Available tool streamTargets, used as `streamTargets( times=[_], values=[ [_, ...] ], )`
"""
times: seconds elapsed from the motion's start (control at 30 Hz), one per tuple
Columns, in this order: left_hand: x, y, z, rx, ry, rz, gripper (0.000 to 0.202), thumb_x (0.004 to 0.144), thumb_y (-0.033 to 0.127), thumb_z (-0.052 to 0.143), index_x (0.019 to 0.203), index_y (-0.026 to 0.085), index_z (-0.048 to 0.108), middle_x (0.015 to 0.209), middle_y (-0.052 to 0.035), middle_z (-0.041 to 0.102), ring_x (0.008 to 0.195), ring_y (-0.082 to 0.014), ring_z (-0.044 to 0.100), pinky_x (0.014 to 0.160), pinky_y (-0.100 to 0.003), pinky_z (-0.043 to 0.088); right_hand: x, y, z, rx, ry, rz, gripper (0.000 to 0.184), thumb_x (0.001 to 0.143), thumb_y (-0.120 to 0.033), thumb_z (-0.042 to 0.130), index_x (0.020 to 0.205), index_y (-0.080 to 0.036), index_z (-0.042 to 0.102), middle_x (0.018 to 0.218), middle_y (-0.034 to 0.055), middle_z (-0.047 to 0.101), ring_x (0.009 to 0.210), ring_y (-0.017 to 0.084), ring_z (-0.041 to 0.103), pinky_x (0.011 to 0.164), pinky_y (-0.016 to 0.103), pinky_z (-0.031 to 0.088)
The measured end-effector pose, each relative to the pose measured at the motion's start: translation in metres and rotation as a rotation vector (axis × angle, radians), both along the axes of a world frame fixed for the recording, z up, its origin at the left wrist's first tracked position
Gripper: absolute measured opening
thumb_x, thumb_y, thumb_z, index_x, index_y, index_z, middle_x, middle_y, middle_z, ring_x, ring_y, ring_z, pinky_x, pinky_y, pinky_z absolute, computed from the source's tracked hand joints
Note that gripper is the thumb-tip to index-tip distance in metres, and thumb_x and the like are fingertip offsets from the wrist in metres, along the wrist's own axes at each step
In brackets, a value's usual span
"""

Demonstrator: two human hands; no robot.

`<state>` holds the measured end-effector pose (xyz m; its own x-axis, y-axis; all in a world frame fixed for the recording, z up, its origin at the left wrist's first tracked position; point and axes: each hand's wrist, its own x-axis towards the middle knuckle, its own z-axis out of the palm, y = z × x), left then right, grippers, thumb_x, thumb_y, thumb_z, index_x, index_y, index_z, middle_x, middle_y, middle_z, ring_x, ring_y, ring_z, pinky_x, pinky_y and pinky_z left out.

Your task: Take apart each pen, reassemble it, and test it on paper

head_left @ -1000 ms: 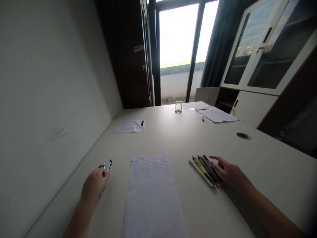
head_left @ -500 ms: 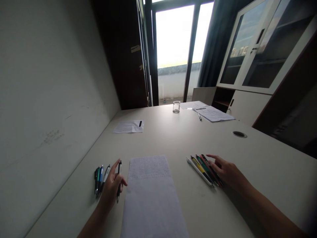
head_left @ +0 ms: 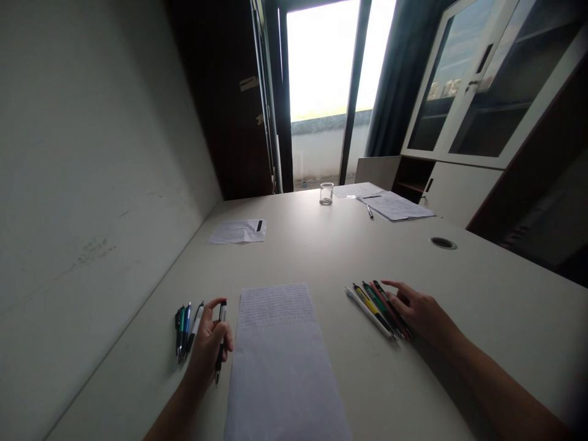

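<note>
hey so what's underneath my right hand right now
White desktop shows around your right hand, and its thumb tip is at the black-topped pen, rightmost in a row. Whatever lies beneath the palm is covered.

This looks like an office, or a study fitted out like one. The broad, pale bench (head_left: 298, 254) has a round cable hole (head_left: 443, 243) set near its right edge. A handwritten sheet (head_left: 285, 367) lies on the bench's near part, with ballpoint pens in a left group (head_left: 186, 324) and a right group (head_left: 370, 305); more written papers (head_left: 399, 205) lie at its far right. Beyond the bench's right side stands a white cabinet (head_left: 468, 101) with glazed doors and a key lock. A tall window (head_left: 321, 67) with a dark curtain (head_left: 395, 67) rises behind the bench; a plain, scuffed wall (head_left: 92, 153) runs along its left.
</note>
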<state>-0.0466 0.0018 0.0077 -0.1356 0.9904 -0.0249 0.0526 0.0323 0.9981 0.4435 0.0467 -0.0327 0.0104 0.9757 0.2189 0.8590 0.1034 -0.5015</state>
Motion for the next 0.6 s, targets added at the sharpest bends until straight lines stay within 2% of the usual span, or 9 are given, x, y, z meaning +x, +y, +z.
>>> streamTargets(
  times=[0.4,0.6],
  values=[
    [0.0072,-0.0025,0.0024,0.055,-0.087,0.123,0.045,0.084,0.039,0.056,0.124,0.021,0.045,0.05,0.0101,0.05,0.036,-0.0076,0.038,0.033,-0.012,0.033,-0.0038,-0.0018,0.0053,0.035,-0.005,-0.018,0.045,0.093,-0.044,0.044,0.128,-0.019,0.059,0.067,0.0022,0.065,0.052,0.017,0.06,0.053,0.026,0.042],
    [0.0075,-0.0004,-0.0006,0.067,-0.153,0.148,0.042,0.083,0.038,0.058,0.12,0.024,0.044,0.049,0.0117,0.046,0.038,-0.0088,0.039,0.033,-0.013,0.033,-0.0021,-0.0015,0.0016,0.041,0.005,-0.043,0.045,0.094,-0.043,0.044,0.129,-0.019,0.058,0.065,0.0016,0.064,0.047,0.016,0.056,0.048,0.025,0.039]
  ],
)
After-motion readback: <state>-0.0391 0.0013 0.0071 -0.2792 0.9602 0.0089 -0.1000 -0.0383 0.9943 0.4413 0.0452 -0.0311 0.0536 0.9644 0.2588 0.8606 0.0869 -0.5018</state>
